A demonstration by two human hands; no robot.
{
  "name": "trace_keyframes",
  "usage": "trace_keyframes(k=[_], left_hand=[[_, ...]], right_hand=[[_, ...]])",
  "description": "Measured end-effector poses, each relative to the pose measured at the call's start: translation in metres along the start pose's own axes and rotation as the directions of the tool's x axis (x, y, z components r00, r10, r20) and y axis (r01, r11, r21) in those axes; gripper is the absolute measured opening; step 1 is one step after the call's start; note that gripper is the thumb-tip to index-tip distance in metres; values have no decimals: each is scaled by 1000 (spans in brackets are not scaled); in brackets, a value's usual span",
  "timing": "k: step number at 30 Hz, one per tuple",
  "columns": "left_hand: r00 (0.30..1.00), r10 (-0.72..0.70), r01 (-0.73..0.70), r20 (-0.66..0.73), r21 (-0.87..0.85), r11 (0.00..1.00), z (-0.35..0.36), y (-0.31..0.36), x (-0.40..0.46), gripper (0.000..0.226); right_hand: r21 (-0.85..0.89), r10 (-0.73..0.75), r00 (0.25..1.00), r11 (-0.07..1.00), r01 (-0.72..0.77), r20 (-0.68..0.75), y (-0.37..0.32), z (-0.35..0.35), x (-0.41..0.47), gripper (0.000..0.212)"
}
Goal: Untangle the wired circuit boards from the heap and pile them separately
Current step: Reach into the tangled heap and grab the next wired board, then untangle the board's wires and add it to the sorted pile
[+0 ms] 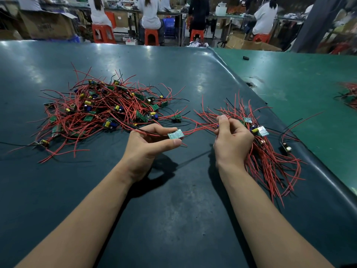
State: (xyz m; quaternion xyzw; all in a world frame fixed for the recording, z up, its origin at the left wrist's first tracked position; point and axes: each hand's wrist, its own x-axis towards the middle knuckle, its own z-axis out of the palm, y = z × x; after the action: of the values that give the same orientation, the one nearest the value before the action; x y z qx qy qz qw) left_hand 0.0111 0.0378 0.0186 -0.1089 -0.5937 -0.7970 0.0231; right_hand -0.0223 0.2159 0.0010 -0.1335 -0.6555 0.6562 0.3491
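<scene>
A tangled heap (104,109) of small green circuit boards with red and black wires lies on the dark mat at the left. My left hand (148,144) pinches one circuit board (175,134) between thumb and fingers, just in front of the heap; its red wires run right toward my other hand. My right hand (231,140) grips a bundle of boards and red wires (266,157), whose wires fan out behind and below it on the right.
The dark mat's right edge (286,120) meets a lighter green table (301,78). A loose board (286,148) lies by that edge, more wires (347,95) at far right, a small black object (245,58) farther back. People sit on red stools beyond the table.
</scene>
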Motion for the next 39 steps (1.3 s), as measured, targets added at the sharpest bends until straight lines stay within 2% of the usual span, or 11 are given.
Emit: trace_keyframes(k=[7,10,13,22,29,31,33,34,35,37,39], left_hand=[[985,59,-105,-164,-289,952,-9,13,8,20],[987,52,-98,-155,-307,947,-8,17,7,18],[993,21,-44,-120,-196,980,0,16,5,22],[987,-90,117,133,-212,970,37,41,6,28],[970,-141,110,198,158,981,122,49,50,34],[967,-190,85,167,493,866,136,29,62,50],[963,-219,-2,157,815,579,135,10,68,57],[969,-190,-47,158,874,484,133,4,68,54],[976,-148,-79,161,891,447,130,1,68,49],[988,-68,-95,137,900,426,122,0,68,41],[997,-17,-65,79,904,422,107,2,69,32]], right_hand=[[-7,28,988,1000,-29,-153,-8,0,5,34],[-202,-164,963,957,208,216,-7,6,-12,32],[-290,-227,793,845,449,565,-6,9,-27,32],[-334,-132,802,861,384,583,-15,8,-26,37],[-417,-81,829,835,360,553,-15,4,-27,32],[-450,-24,797,814,366,604,-7,0,-27,28],[-488,115,744,818,305,659,-1,-1,-24,26],[-469,200,720,862,193,664,0,-1,-22,29],[-371,121,730,909,192,673,-6,-2,-24,27],[-109,183,819,983,-147,543,-13,-1,-17,18],[-171,-26,856,976,133,517,-17,3,-25,14]])
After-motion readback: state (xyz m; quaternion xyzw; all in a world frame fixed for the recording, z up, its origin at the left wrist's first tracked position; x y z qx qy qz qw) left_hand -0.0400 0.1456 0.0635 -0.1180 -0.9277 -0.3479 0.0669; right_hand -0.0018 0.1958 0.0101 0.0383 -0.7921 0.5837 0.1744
